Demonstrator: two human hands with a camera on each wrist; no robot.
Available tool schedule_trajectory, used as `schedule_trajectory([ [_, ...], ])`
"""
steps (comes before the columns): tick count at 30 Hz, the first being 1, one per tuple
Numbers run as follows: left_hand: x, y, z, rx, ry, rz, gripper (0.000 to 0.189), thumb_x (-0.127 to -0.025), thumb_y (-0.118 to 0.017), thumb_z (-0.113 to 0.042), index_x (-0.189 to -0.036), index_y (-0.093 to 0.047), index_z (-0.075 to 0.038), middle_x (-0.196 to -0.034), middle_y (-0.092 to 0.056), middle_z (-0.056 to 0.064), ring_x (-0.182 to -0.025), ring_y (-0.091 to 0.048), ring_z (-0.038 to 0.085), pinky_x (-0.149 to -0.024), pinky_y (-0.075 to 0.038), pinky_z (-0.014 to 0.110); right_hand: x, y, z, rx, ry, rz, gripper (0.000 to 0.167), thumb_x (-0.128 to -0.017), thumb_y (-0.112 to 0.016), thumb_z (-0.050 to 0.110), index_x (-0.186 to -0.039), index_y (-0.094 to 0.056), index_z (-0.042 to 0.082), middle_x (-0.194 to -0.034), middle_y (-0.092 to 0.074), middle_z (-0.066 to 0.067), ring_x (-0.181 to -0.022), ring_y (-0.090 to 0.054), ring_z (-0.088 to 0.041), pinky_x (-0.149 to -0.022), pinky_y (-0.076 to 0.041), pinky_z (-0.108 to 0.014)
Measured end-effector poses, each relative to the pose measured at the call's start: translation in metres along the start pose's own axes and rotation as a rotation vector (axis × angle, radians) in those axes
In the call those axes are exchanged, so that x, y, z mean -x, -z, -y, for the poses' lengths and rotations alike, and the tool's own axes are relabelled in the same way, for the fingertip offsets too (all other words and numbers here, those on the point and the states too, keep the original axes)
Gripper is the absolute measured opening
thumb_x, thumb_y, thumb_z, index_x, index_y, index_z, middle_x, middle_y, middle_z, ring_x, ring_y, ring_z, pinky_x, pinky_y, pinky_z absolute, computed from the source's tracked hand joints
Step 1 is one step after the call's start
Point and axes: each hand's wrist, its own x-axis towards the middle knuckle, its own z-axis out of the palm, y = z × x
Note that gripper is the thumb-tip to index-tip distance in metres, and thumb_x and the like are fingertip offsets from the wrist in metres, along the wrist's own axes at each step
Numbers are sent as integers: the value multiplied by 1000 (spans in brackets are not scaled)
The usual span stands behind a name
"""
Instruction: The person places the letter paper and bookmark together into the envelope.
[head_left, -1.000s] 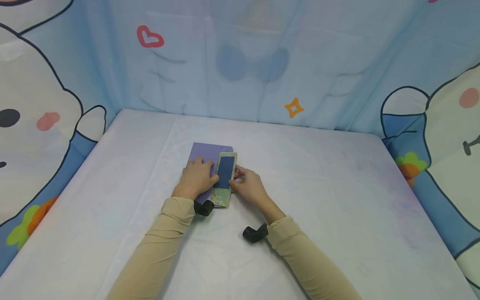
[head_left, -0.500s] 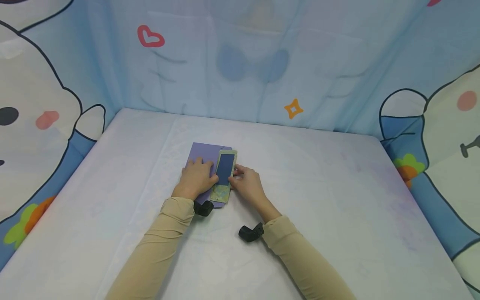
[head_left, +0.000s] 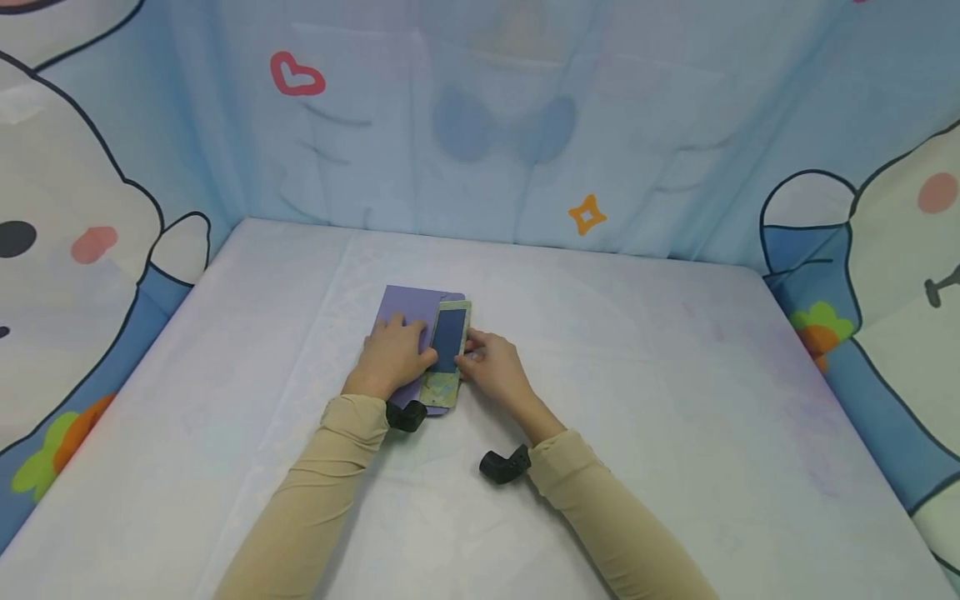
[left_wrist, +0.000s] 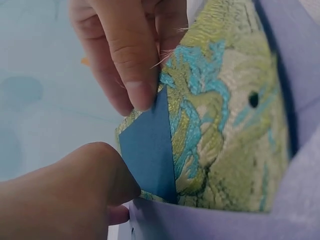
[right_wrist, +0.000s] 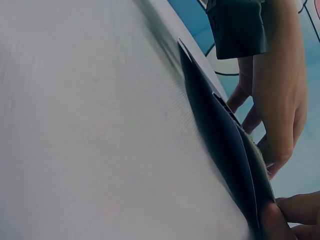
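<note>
A purple folder or envelope lies on the white table. Over its right side sits a narrow strip of green, yellow and turquoise brocade with a dark blue panel and a small hole near one end. My left hand rests on the folder with fingers spread, its thumb at the strip's left edge. My right hand pinches the strip's right edge between thumb and fingers. From the right wrist view, the purple layers stand slightly apart along that edge; whether the fingers also hold the folder is unclear.
The table's white cloth stretches around the folder. A light blue curtain with cartoon prints hangs behind and beside it. Black wrist mounts stick out near both sleeves.
The brocade strip has shifted slightly away from me and a little left over the folder, with my right hand moving along. My left hand has stayed in place.
</note>
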Motion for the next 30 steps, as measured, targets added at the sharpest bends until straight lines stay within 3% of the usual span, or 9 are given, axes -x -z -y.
schedule_trajectory([
  [8,0,0,0,0,0,-5,54,-88,-53,-35,-136,-51,-9,-138,-44,23,-127,-41,45,-96,-40,63,2,0,3,-29,5,14,61,-86,-68,10,-140,-43,-1,-115,-62,-10,-71,-68,-11,-65,-52,-23],
  [16,-1,-2,-1,-6,5,-9,54,-88,-54,-35,-136,-51,-10,-136,-45,23,-125,-42,45,-95,-40,63,4,-2,5,-132,-6,-4,58,-87,-66,6,-141,-45,6,-119,-61,-12,-83,-69,-18,-69,-56,-25],
  [30,-1,4,2,23,-19,12,55,-89,-52,-34,-138,-49,-9,-136,-46,22,-123,-47,40,-100,-41,53,0,-7,0,-410,-109,32,57,-86,-64,1,-139,-44,6,-116,-56,-16,-87,-65,-15,-74,-57,-28],
])
